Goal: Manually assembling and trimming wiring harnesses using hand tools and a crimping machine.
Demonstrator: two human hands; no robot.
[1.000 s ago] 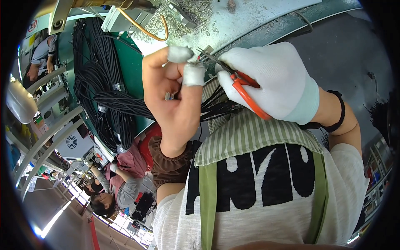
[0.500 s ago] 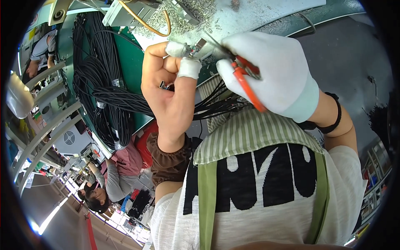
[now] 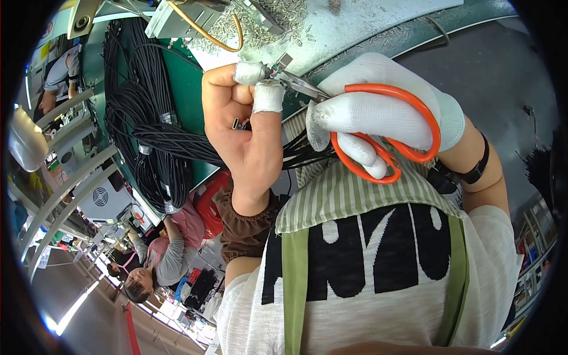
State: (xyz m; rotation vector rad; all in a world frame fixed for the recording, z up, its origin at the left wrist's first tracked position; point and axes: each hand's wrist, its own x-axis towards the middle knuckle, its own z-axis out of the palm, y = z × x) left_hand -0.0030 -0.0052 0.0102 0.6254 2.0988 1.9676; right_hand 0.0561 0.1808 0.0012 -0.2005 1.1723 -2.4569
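My left hand (image 3: 245, 133), its thumb and forefinger tips wrapped in white, pinches a small metal cable connector (image 3: 284, 61) with fine coloured wires at its base. Another small connector (image 3: 236, 123) shows in the palm under the curled fingers. In a white glove, my right hand (image 3: 378, 115) holds scissors (image 3: 387, 89) with red loop handles, fingers through a loop. The blades point left and meet the wires beside the left fingertips; whether they touch them I cannot tell. Black cables (image 3: 302, 151) run from behind my left hand across my striped apron (image 3: 367, 186).
Bundled black cables (image 3: 148, 94) lie on the green table (image 3: 183, 77) at left. Small metal bits (image 3: 278, 18) cover part of the white board (image 3: 355, 23) beyond my hands, by a grey device (image 3: 177, 21) with a yellow tube. Other people sit at left.
My right hand has turned and its scissors have swung round, so the blades now lie at the connector's wires. My left hand has hardly moved.
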